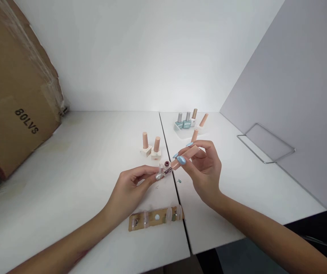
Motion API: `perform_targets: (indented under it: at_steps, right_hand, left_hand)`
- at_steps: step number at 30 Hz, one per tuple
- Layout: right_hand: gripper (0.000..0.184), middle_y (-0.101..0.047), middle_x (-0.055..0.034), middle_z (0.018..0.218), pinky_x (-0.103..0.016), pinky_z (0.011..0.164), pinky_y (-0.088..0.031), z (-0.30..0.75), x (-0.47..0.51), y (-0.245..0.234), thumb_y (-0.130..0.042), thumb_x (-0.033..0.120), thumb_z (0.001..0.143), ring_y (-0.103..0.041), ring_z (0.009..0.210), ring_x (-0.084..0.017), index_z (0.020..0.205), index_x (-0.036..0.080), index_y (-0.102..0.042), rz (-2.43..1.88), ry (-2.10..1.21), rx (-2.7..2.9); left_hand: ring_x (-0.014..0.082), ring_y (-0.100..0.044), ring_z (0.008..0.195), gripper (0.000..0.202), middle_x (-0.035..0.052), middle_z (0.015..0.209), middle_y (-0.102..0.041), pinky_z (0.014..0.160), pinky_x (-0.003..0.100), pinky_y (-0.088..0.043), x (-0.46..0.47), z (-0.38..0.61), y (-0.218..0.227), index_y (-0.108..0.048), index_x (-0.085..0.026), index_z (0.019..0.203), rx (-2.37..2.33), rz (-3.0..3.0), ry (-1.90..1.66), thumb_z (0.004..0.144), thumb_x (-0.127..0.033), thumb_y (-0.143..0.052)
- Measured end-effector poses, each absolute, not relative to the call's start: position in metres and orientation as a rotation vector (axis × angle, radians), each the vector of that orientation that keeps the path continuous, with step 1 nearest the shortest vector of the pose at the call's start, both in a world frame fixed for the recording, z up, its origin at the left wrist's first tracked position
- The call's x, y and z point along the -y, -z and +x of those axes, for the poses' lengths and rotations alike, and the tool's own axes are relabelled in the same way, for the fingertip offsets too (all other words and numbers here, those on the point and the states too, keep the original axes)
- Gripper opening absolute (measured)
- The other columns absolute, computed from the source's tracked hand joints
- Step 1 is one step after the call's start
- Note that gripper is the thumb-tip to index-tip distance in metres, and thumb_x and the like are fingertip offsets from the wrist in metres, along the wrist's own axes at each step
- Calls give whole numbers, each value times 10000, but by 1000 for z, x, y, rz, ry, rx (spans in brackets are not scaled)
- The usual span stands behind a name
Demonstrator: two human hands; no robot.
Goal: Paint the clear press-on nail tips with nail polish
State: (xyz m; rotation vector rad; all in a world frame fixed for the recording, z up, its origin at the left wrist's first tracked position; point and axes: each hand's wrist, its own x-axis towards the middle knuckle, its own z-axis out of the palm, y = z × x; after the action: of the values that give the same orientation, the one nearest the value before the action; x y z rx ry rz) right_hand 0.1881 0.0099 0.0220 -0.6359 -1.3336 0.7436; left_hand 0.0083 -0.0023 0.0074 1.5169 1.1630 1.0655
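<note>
My left hand (133, 187) pinches a small clear false nail (161, 168) between thumb and fingertips, partly hidden by the fingers. In my right hand (207, 171) is a nail polish brush (185, 156) by its peach cap, tilted down to the left. Its dark bristle end lies close to the false nail; I cannot tell whether they touch. Just behind sits an uncapped polish bottle (167, 163) with a dark-rimmed neck. Nearer me lies a cardboard strip (152, 224) carrying several clear false nails and a white dot at its middle.
Two peach-capped bottles (157, 149) stand behind my left hand. Farther back, a clear tray (183, 133) holds several polish bottles. A wire stand (266, 144) is at right, a large cardboard box (15, 87) at left. A dark seam runs between the white tabletops.
</note>
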Motion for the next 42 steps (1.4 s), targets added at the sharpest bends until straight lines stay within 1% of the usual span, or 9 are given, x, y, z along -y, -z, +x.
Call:
perform_targets:
  at_steps: [5,13,16,20,26,29,33,37,42]
  right_hand:
    - [288,-691,55,706,-353,731,-510,187,-9,-18,-728,124,790,-671,729,-145,958,262,-539,-613,-858,1351]
    - [254,-697,46,690,-430,857,-488,188,-13,-20,-711,272,829,-664,799,-176,939,263,-482,-885,-817,1233]
    - [250,-685,50,693,-435,869,-503,188,-14,-22,-700,298,836,-673,802,-177,932,267,-471,-896,-809,1213]
    - [250,-687,53,684,-427,858,-511,188,-13,-23,-701,290,836,-672,782,-169,939,272,-474,-877,-792,1213]
    - [239,-679,58,679,-411,808,-526,188,-13,-22,-698,276,835,-684,740,-167,934,271,-481,-869,-785,1215]
    - [239,-673,62,662,-412,838,-521,188,-12,-23,-695,267,840,-676,750,-163,931,269,-475,-843,-796,1217]
    - [246,-670,61,666,-432,872,-515,188,-11,-24,-697,282,839,-671,755,-165,934,267,-471,-859,-797,1227]
    - [249,-649,64,657,-446,861,-516,188,-11,-23,-697,297,836,-675,732,-171,945,268,-475,-878,-780,1232]
    - [261,-654,61,673,-439,831,-519,188,-10,-22,-709,308,824,-670,700,-167,953,270,-485,-878,-798,1218]
  left_hand:
    - [159,-707,838,119,-2,804,-768,780,208,-550,2,10,-8,-782,-247,818,-1129,1480,-1048,825,-334,-701]
    - [171,-714,855,126,8,815,-775,803,226,-559,4,8,-6,-778,-230,812,-1111,1493,-1059,822,-333,-706]
    - [176,-712,893,127,21,898,-780,830,238,-559,3,8,-5,-774,-228,854,-1110,1519,-1071,833,-326,-697]
    - [175,-706,882,142,35,963,-776,847,267,-561,3,8,-5,-766,-228,927,-1103,1549,-1086,839,-308,-689]
    - [166,-669,780,96,27,884,-769,759,270,-560,3,6,-4,-767,-225,854,-1148,1559,-1136,801,-292,-723]
    - [172,-672,824,110,23,906,-769,742,259,-542,2,4,-4,-784,-250,876,-1170,1582,-1129,829,-257,-685]
    - [179,-677,889,153,23,963,-762,804,270,-540,3,5,-7,-783,-259,935,-1139,1580,-1119,847,-250,-658]
    - [160,-665,812,194,1,805,-732,793,264,-541,2,7,-10,-724,-242,1015,-1161,1518,-1129,830,-289,-693]
    - [157,-664,755,139,5,766,-698,727,257,-546,2,6,-8,-645,-197,741,-1172,1498,-1172,795,-294,-729]
